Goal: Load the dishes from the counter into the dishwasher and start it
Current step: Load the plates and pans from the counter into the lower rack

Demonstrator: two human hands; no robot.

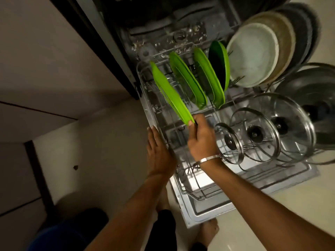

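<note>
Green plate standing on edge at the left end of the lower dishwasher rack, tilted, near rim pinched by the right hand between thumb and curled fingers. Metal bangle around that wrist. Left hand flat, fingers straight, resting on the rack's left rim, gripping nothing. 3 more green plates slotted upright just to the right, apart from one another. Beyond them, a row of large round dishes, white then beige then dark, leaning together. At the rack's right, glass lids with steel rims and black knobs, standing on edge. Open dishwasher door beneath the rack; pale floor to the left.
</note>
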